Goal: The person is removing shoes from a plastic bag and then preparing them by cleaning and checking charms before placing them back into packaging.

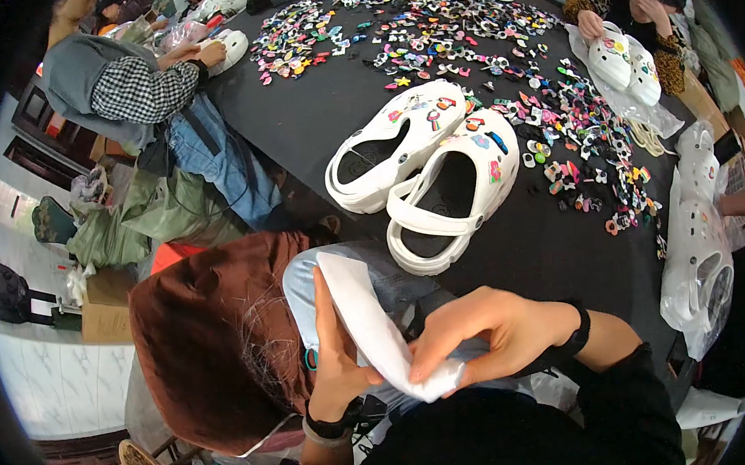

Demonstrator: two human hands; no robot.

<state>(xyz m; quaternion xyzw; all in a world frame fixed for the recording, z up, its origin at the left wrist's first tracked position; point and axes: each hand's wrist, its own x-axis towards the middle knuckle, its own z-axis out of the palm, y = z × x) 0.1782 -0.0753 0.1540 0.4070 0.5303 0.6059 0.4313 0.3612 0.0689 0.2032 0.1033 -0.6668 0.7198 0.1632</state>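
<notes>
Over my lap, both hands are on a white folded sheet [362,307], long and narrow; whether it is paper or cloth I cannot tell. My right hand [500,331] pinches its lower end between thumb and fingers. My left hand [337,364] holds it from the left, fingers along its edge and thumb near its lower part. Just beyond, a pair of white clogs stands on the black table: the left clog [365,183] and the right clog [430,259], each with colourful shoe charms on its toe. Neither hand touches the clogs.
Many loose shoe charms [471,31] are spread over the black table [269,110]. Bagged white clogs [700,253] lie at the right edge. One person [125,86] handles a white clog at the left; another [647,15] holds white clogs at the right. A brown-covered seat [199,348] is beside me.
</notes>
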